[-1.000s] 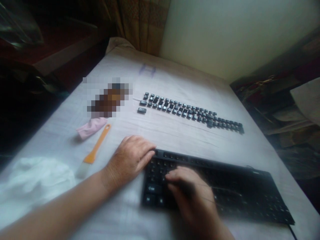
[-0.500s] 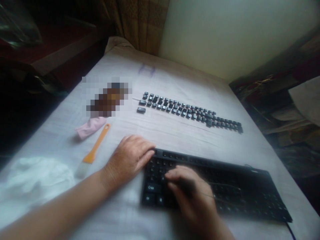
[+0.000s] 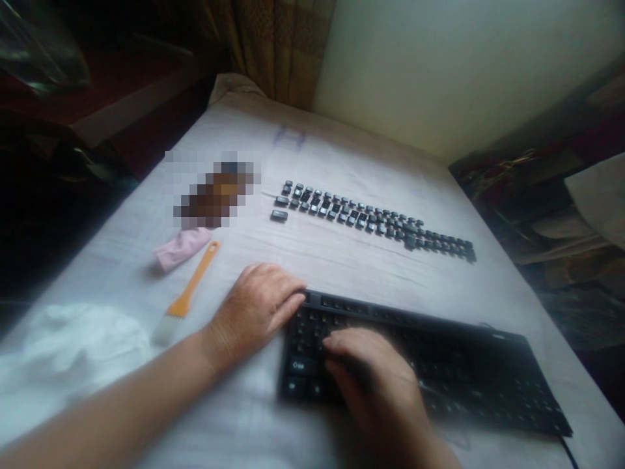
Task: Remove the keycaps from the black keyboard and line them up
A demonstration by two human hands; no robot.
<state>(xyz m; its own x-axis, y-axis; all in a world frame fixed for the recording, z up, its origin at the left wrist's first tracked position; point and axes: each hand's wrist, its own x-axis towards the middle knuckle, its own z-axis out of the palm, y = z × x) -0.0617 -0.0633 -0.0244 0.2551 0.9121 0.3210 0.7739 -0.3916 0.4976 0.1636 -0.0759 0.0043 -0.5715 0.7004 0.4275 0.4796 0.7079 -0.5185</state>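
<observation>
A black keyboard (image 3: 469, 365) lies slanted on the cloth-covered surface, with a few large keys still showing at its lower left. My left hand (image 3: 261, 299) grips the keyboard's upper left corner, thumb and fingers closed at the edge. Over the left part of the keys, my right hand (image 3: 375, 378) is closed in a pinch round a dark-handled tool (image 3: 359, 368), seemingly a wire keycap puller. Its working end and the key beneath are hidden by the fingers and blur. Loose black keycaps (image 3: 361, 220) stand in several rows beyond the keyboard.
An orange-handled brush (image 3: 198, 277) lies left of my left hand, near a rolled pink cloth (image 3: 183, 249) and a pixelated brown item (image 3: 215, 195). A white cloth (image 3: 83, 352) is crumpled at lower left. The keyboard's cable (image 3: 568, 451) runs off at lower right.
The view has shifted slightly, so things sit a little further right. My right hand has turned slightly with the tool, whose thin wires now look fainter. My left hand keeps its hold.
</observation>
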